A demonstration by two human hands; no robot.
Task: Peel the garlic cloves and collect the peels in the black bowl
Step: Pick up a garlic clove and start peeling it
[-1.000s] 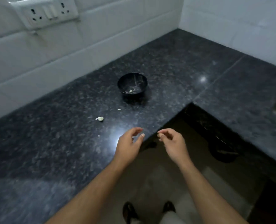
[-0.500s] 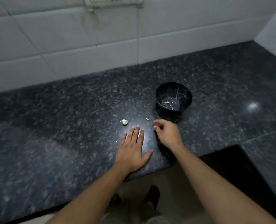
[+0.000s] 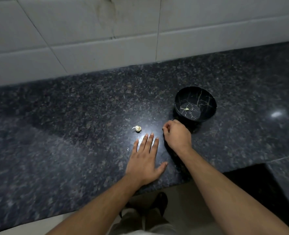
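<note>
The black bowl [image 3: 195,103] stands upright on the dark speckled granite counter [image 3: 72,133], and everything here is placed from it. Its inside shows thin gold crack-like lines, and one small pale scrap [image 3: 187,109] lies on its floor (peel or a bit of clove, too small to tell which).

The right hand [image 3: 177,135] sits just in front of the bowl and slightly to its left, close to the bowl's near wall but not clearly touching it. Its fingers are curled inward with the fingertips drawn together toward the counter; whether they pinch anything cannot be told, since the back of the hand hides what lies beneath.

The left hand [image 3: 146,160] lies farther from the bowl, to its front-left, flat on the counter, palm down, fingers straight and slightly spread, thumb angled out to the side. It holds nothing.

A garlic clove [image 3: 137,128] rests on the counter well to the left of the bowl, just beyond the left hand's fingertips and apart from them. It looks pale, with a thin wisp of skin sticking out on its left side.

Behind the bowl, a white tiled wall [image 3: 106,39] rises from the back edge of the counter.
</note>
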